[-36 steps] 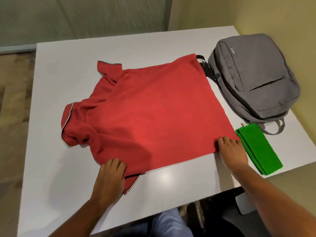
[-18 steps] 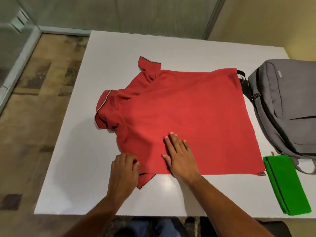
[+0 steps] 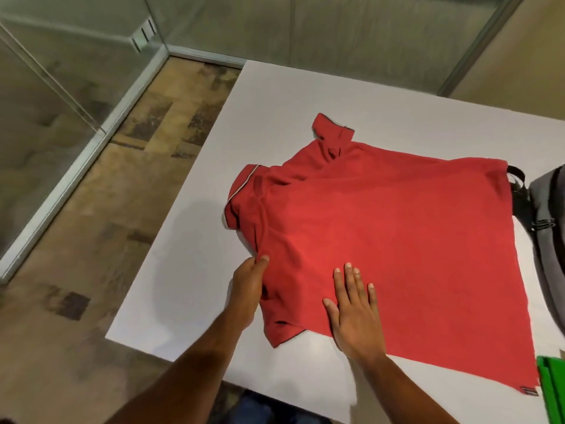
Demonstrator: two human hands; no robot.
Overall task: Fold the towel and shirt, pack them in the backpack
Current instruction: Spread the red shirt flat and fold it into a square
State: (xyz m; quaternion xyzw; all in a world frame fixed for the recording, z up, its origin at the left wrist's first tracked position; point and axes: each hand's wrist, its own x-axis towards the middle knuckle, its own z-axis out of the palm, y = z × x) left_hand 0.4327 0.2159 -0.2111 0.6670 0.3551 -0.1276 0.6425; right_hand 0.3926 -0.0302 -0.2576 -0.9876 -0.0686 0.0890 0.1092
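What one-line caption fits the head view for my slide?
Left hand pinches the red shirt near its sleeve while the right hand presses it flat on the white table.

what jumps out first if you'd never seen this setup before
The red shirt dominates, spread across the middle of the white table. At its near edge the left hand pinches the fabric by the sleeve, while the right hand lies flat on it. A grey backpack and a green towel peek in at the right edge.
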